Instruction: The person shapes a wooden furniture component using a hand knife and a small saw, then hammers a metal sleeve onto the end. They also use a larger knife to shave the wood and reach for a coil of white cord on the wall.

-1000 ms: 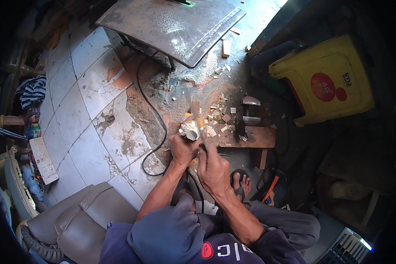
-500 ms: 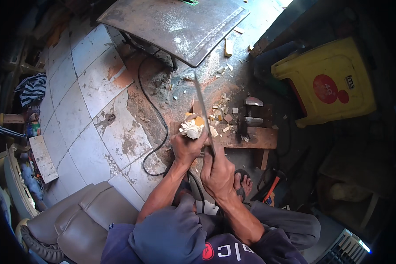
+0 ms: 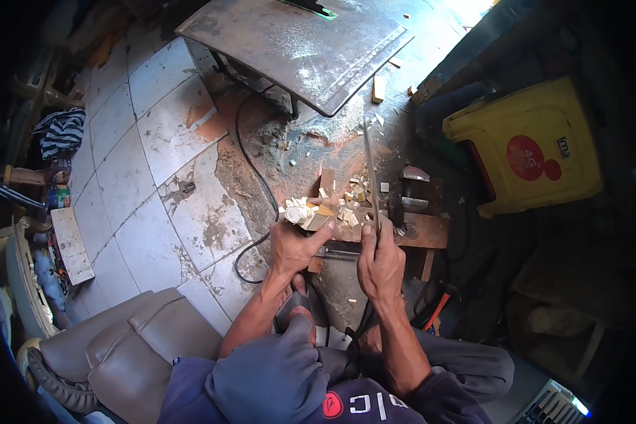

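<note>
My left hand (image 3: 297, 249) grips a wooden piece (image 3: 316, 220) with yellow and cream faces and a pale rounded part, over the near edge of a low wooden bench. My right hand (image 3: 380, 263) is closed on a long, thin flat blade or file (image 3: 370, 169) that points away from me, to the right of that piece and apart from it. Small wood chips and offcuts (image 3: 353, 194) lie around the bench plank (image 3: 420, 230), whose right part carries a metal clamp-like fixture (image 3: 415, 201). My fingers hide part of the blade's near end.
A dusty metal table (image 3: 290, 49) stands ahead, with a black cable (image 3: 268, 191) on the cracked floor tiles (image 3: 141, 240). At right are a yellow plastic stool (image 3: 516, 113) and an orange-handled tool (image 3: 442, 304). A grey padded seat (image 3: 134, 353) is at lower left.
My right hand has moved right with the blade, opening a gap from my left hand. The piece in my left hand has shifted slightly left and turned, showing more of its side.
</note>
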The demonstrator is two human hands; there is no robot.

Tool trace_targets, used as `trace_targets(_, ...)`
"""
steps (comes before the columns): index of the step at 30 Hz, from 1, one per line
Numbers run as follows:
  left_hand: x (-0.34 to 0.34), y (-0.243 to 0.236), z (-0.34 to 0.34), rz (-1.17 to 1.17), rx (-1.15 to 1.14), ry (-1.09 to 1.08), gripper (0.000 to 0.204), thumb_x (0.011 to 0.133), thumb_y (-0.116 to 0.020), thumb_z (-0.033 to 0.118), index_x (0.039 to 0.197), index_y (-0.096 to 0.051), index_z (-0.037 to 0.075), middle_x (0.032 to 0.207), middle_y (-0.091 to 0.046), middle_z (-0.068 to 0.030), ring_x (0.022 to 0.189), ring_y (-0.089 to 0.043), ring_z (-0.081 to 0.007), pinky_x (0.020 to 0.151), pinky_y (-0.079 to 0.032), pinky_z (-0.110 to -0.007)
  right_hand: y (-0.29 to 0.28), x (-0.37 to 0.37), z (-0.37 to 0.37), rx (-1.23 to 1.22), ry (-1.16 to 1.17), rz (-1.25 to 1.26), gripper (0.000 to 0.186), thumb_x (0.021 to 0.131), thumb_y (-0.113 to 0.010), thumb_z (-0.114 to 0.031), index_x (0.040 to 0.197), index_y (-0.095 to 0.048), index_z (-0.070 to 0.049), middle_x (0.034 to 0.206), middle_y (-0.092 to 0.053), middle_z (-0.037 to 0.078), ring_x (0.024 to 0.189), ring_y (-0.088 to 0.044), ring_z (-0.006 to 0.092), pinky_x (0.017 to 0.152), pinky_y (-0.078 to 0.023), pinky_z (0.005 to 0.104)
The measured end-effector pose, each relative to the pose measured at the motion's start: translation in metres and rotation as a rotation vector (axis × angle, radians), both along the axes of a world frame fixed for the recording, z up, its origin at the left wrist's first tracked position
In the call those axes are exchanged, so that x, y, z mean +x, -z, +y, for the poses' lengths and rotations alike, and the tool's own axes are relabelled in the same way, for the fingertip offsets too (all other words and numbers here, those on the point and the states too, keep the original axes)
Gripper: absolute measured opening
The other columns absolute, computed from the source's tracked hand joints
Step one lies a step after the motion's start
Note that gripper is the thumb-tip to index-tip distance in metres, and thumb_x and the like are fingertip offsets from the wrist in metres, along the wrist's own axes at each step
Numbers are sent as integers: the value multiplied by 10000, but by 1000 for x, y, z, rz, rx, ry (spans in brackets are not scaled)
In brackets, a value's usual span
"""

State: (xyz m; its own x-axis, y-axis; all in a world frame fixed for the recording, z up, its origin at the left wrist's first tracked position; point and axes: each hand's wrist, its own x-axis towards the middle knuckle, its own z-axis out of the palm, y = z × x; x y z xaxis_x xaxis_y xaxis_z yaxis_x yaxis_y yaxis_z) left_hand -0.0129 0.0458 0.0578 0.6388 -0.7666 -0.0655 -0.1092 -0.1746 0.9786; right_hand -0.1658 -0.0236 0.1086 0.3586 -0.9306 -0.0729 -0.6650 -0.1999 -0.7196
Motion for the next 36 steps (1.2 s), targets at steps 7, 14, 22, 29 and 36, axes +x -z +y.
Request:
trace_targets(7,21,-7,28,-66,373,92,614,805,-823,575,906,-774,-29,787,-760,-189,764,-772,-311,709,-592,-402,11,-14,16,170,-1,96,372,1083,-528,-312,1370,-598,-87,895,-707,278,871,-706,484,718,-530,527)
trace_targets(14,21,-13,27,-149,390,86,644,785,-808,603,902,-770,-29,773,-750,-208,741,-762,-352,700,-590,-436,28,-25,13,39,13,201,372,1075,-547,-303,1362,-627,-81,964,-725,287,904,-720,471,739,-550,514)
trace_targets(22,29,-41,22,-289,554,317,650,758,-780,610,838,-765,-35,706,-718,-234,693,-746,-382,685,-588,-457,-26,-10,-2,17,-310,-117,275,1064,-580,-175,1270,-677,-19,993,-702,222,851,-711,373,718,-536,404)
trace_targets(29,28,-38,22,-518,741,485,536,738,-802,489,819,-761,-40,693,-698,-254,667,-733,-376,645,-571,-456,-1,-1,-11,169,-306,-118,246,1048,-597,-184,1251,-596,-44,843,-695,232,791,-713,430,697,-544,456)
trace_targets(36,26,12,38,-736,691,550,450,740,-871,426,759,-748,-7,674,-695,-210,637,-715,-386,616,-544,-477,71,5,28,176,-217,87,271,1064,-564,-327,1116,-602,-64,810,-695,282,802,-690,507,679,-523,562)
